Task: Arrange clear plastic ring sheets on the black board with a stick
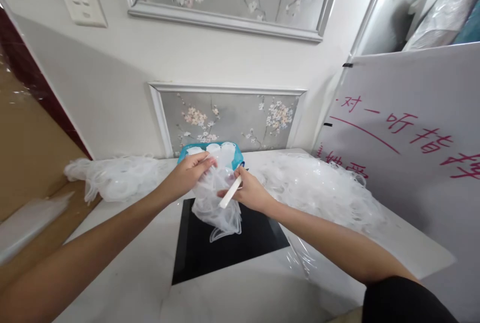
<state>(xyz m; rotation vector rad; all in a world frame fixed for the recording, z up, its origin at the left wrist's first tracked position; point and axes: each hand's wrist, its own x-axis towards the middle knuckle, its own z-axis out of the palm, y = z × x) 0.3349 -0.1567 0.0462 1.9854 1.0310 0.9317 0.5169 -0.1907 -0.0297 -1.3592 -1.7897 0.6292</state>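
The left hand [193, 168] pinched the top of a clear bag [217, 203], fingers closed on the plastic. The right hand [249, 192] gripped a white stick [230, 192] between thumb and fingers, touching the bag's side. The bag hung above a black square [210, 253] on the white table [123, 273], just before a blue box [210, 150]. Heaps of white rings lay on both sides, left [112, 178] and right [318, 188]. A whiteboard [412, 153] with red writing stood at the right.

Bright, even indoor light, soft shadow on wall [93, 93], wide-angle bending at edges, slight blur.
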